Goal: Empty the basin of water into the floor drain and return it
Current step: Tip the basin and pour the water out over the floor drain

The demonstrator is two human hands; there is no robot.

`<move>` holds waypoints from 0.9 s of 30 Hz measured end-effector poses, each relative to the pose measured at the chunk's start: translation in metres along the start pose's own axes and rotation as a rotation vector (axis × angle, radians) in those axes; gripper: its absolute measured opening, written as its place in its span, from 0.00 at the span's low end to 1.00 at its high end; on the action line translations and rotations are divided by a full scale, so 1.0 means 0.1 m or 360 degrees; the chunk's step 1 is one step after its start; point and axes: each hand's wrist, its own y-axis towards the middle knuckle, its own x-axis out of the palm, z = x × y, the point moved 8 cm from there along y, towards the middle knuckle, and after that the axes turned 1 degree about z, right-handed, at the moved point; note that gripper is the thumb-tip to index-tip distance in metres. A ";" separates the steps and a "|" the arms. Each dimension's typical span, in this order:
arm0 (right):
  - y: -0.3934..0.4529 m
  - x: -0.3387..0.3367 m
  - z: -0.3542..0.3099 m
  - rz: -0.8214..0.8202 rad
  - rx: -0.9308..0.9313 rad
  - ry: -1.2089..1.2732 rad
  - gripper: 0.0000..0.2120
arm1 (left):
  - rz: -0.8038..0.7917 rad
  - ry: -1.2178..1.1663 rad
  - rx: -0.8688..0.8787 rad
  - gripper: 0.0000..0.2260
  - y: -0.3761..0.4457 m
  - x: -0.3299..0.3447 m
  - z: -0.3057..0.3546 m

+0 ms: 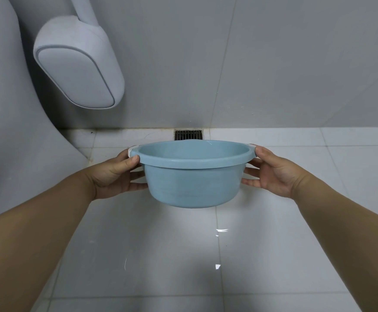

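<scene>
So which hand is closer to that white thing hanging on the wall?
Left. The left hand grips the basin on the side below the white wall-hung fixture. The right hand holds the opposite handle, across the basin from it.

Floor drain: near half hidden behind the basin rim. Basin bottom unseen; water level indeterminate. Both forearms cropped by the frame edges.

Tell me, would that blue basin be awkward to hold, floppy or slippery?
Probably stiff: the blue basin keeps its round shape held only by its sides. Likely light, since the left hand and right hand carry it with relaxed fingers. Its smooth plastic may be slippery when wet; the floor glistens.
</scene>
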 end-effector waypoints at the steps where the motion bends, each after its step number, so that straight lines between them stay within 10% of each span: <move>1: 0.00 0.00 0.00 0.0002 -0.0006 -0.0001 0.24 | -0.0002 -0.0002 0.0002 0.50 0.00 0.00 0.00; 27: -0.03 0.14 -0.42 0.0292 -0.0153 0.0044 0.09 | 0.0218 0.0028 0.0195 0.56 0.01 0.07 0.44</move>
